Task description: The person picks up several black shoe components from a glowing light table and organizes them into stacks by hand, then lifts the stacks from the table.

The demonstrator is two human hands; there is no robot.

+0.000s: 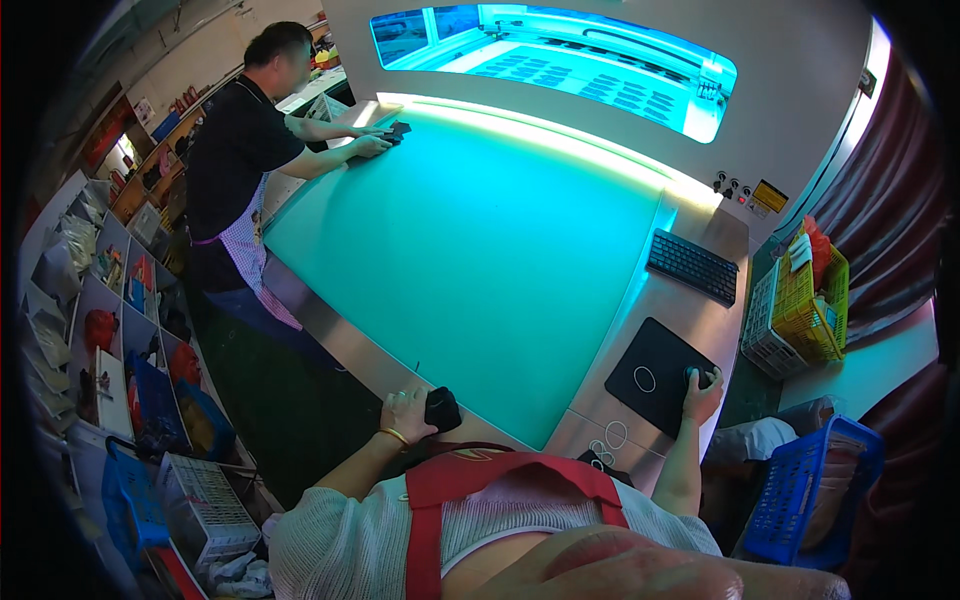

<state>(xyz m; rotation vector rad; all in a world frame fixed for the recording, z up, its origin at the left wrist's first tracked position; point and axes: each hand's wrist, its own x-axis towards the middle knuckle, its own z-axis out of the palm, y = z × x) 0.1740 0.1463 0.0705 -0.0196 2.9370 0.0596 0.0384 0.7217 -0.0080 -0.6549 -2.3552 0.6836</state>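
At the near edge of the glowing teal table [480, 260], my left hand [405, 416] grips a small black bundle [443, 409]; its exact kind does not show. My right hand [703, 394] is wrapped over a black computer mouse [706, 378] at the right side of a black mouse pad [655, 378]. A pale ring [645, 379] lies or is printed on the pad. Left of the pad's lower edge are several pale loops [607, 444] on the metal border.
A person [245, 160] at the far left holds dark flat pieces [398, 132] over the table. Behind it stands a large machine with a lit window [560, 70]. A black keyboard [693, 266] rests on the right border. Yellow [812, 310] and blue baskets [812, 490] stand at the right; shelves [110, 300] at the left.
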